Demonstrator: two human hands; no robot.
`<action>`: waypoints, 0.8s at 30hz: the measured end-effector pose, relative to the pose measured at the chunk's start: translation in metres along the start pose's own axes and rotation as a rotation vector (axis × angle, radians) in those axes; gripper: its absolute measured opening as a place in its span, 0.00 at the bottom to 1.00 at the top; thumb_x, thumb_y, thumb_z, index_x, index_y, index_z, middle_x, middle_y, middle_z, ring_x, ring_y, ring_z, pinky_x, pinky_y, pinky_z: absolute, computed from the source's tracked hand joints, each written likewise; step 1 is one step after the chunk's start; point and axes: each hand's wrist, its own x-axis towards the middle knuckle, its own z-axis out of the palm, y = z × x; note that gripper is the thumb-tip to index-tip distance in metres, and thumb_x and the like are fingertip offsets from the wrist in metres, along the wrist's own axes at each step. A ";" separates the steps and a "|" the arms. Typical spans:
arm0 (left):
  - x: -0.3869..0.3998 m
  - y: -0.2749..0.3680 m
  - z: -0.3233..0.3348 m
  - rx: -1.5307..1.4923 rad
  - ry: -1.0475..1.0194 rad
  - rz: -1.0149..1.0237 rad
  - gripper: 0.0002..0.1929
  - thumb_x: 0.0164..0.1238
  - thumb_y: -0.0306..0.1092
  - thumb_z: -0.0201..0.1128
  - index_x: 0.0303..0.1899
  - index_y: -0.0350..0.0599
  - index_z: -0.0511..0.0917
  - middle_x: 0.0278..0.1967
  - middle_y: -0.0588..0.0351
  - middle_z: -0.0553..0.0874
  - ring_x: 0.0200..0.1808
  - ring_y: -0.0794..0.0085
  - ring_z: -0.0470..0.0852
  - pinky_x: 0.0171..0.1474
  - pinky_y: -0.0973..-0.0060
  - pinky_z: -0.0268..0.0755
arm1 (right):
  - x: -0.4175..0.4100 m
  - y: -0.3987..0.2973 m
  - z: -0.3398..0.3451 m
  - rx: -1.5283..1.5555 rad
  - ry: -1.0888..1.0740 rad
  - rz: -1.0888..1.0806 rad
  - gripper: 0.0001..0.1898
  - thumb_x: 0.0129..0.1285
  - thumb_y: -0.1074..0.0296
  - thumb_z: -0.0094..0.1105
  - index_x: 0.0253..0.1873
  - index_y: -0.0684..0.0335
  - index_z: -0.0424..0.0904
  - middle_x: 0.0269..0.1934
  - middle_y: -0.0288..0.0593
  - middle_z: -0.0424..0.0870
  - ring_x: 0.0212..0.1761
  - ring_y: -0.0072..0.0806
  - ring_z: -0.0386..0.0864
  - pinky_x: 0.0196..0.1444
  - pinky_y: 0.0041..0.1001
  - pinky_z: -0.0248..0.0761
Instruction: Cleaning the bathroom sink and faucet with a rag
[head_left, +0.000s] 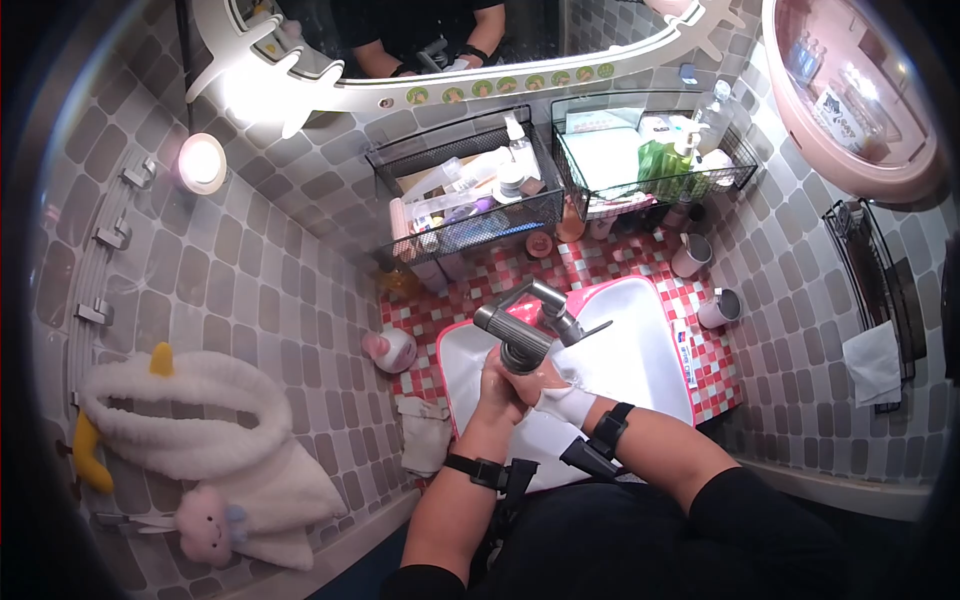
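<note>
My left hand (498, 392) and my right hand (538, 381) are together beneath the spout of a grey metal faucet (517, 335), over a white washbasin (630, 352) with a pink-red rim. The faucet head hides part of both hands, and their fingers cannot be made out well. Water splashes beside the right hand. A white band or cloth (564, 405) wraps the right wrist. Black straps with buckles circle both forearms. Whether either hand holds something is hidden.
Two black wire baskets (480, 225) of toiletries stand behind the basin. A white pump bottle (395, 350) and a greyish cloth (425, 436) lie left; a toothpaste tube (685, 354) and cups (720, 307) are right. A white towel (277, 487) hangs on the left wall.
</note>
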 end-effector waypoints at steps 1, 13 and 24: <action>0.000 -0.002 0.001 -0.006 0.022 -0.006 0.24 0.68 0.55 0.50 0.49 0.43 0.78 0.47 0.50 0.84 0.49 0.60 0.83 0.55 0.61 0.76 | 0.000 0.006 -0.002 0.011 -0.015 0.028 0.18 0.63 0.54 0.56 0.48 0.63 0.79 0.38 0.52 0.84 0.39 0.44 0.83 0.42 0.36 0.74; 0.064 -0.028 -0.039 0.239 0.231 0.068 0.17 0.68 0.47 0.57 0.50 0.45 0.75 0.40 0.56 0.83 0.37 0.67 0.84 0.38 0.65 0.79 | -0.017 0.036 -0.053 0.258 -0.147 0.345 0.18 0.62 0.50 0.59 0.40 0.63 0.74 0.35 0.46 0.82 0.40 0.32 0.80 0.44 0.32 0.73; 0.100 -0.022 -0.039 0.324 0.458 -0.168 0.08 0.67 0.34 0.50 0.33 0.42 0.75 0.29 0.49 0.81 0.29 0.59 0.84 0.34 0.60 0.80 | -0.034 0.001 -0.072 -0.082 -0.095 0.136 0.22 0.57 0.58 0.67 0.52 0.60 0.69 0.53 0.53 0.71 0.57 0.41 0.72 0.57 0.34 0.68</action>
